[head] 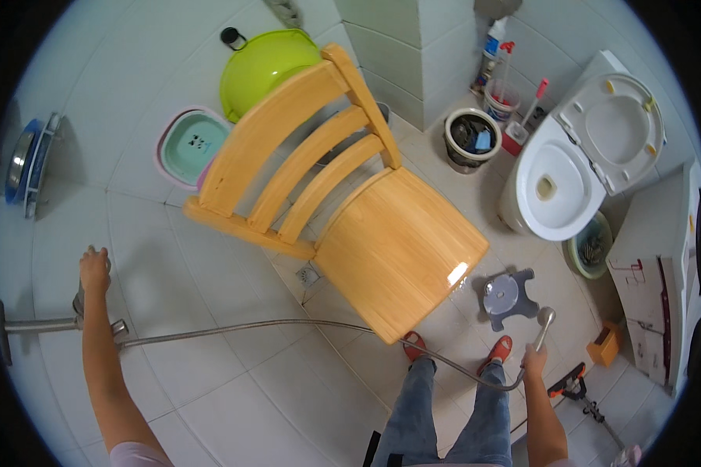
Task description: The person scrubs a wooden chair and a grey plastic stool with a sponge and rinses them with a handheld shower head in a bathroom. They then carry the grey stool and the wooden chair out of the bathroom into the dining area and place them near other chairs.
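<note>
A wooden chair (403,245) with a slatted back stands before me, its seat wet-looking and shiny at one corner. My left hand (95,269) is at the wall-mounted shower mixer tap (44,325), its fingers over the handle, which is mostly hidden by hand and wrist. In my right hand (534,359) is a handheld shower head (545,317), gripped by its handle and pointing up and away from me. A metal shower hose (239,328) runs from the tap, past the chair's front corner and over my legs, to the shower head. Whether water flows cannot be told.
A small grey plastic stool (502,295) is near my feet. Beyond are a toilet (552,187), a waste bin (472,140), a red-handled toilet brush (537,96) and stacked plastic basins (193,146). A cabinet (642,280), an orange box (606,345) and a floor squeegee (572,382) are at right.
</note>
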Action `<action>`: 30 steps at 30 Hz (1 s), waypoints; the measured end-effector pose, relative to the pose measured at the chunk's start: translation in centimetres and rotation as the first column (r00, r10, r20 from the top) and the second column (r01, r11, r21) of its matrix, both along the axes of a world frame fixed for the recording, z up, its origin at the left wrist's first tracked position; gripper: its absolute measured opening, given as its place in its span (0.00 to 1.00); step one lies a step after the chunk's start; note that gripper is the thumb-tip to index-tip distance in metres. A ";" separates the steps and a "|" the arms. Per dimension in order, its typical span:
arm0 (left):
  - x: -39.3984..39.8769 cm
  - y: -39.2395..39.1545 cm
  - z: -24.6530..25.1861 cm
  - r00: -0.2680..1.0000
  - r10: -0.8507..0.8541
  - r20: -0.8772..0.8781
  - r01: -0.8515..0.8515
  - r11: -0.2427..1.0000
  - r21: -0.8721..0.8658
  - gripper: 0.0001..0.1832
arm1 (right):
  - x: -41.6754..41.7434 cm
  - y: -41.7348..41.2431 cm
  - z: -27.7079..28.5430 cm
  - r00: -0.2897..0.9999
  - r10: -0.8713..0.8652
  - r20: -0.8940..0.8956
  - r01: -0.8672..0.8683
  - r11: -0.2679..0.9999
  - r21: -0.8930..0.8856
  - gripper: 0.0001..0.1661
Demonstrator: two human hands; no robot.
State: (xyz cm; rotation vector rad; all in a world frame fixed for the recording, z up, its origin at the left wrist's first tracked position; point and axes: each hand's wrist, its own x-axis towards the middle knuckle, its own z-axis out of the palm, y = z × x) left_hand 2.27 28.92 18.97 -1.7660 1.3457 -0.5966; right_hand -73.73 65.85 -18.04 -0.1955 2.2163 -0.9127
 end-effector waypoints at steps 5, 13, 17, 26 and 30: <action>-2.3 1.2 2.2 0.989 -0.104 -0.106 0.088 0.985 -0.147 0.29 | 1.7 0.4 -1.2 0.996 -0.011 -0.087 0.009 1.000 -0.024 0.09; -20.8 6.1 -8.6 0.442 -0.456 -0.773 0.140 0.886 -0.443 0.24 | -0.2 -1.5 0.0 0.992 0.117 -0.041 -0.113 0.990 0.079 0.12; -42.8 16.5 -27.3 -0.690 0.148 -0.708 -0.095 0.952 0.292 0.14 | 0.0 0.9 -0.5 0.971 0.141 -0.194 -0.143 0.990 0.001 0.13; -76.1 27.7 -50.2 -0.896 0.346 0.280 0.400 0.349 0.848 0.21 | -0.5 5.5 2.9 0.948 0.306 0.087 -0.302 0.952 -0.047 0.12; -79.3 28.7 -51.3 -0.865 0.468 0.183 0.365 0.335 0.869 0.18 | -3.7 5.6 0.5 0.946 0.309 0.100 -0.296 0.947 -0.124 0.10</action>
